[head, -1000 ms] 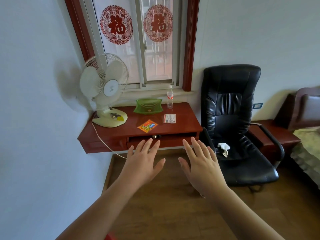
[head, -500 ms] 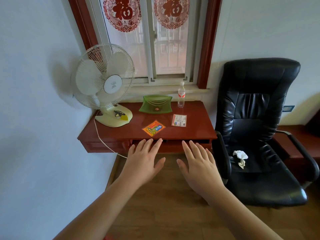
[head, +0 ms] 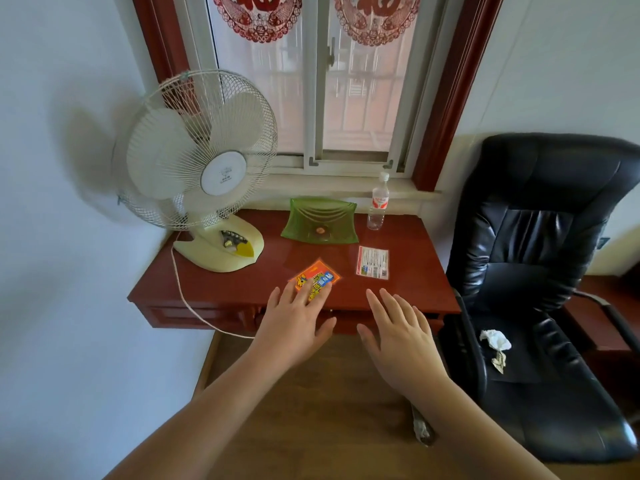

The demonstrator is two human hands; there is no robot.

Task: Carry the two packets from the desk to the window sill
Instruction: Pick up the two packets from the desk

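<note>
Head view: both packets are seen lying flat on the desk [head: 221, 289], the orange packet [head: 317, 277] in front of the green dish [head: 320, 221] and the white packet [head: 373, 262] to that dish's front right. The left hand [head: 294, 323], fingers spread, is laid over the orange packet's near corner; the right hand [head: 398, 344] is held open and empty. The packets are judged light, thin and slippery, best pinched at an edge. One small orange item is held in the dish. The window sill [head: 343, 187] lies behind it.

Daylight from window [head: 332, 98]; soft shadows, wide-angle edge distortion.
</note>
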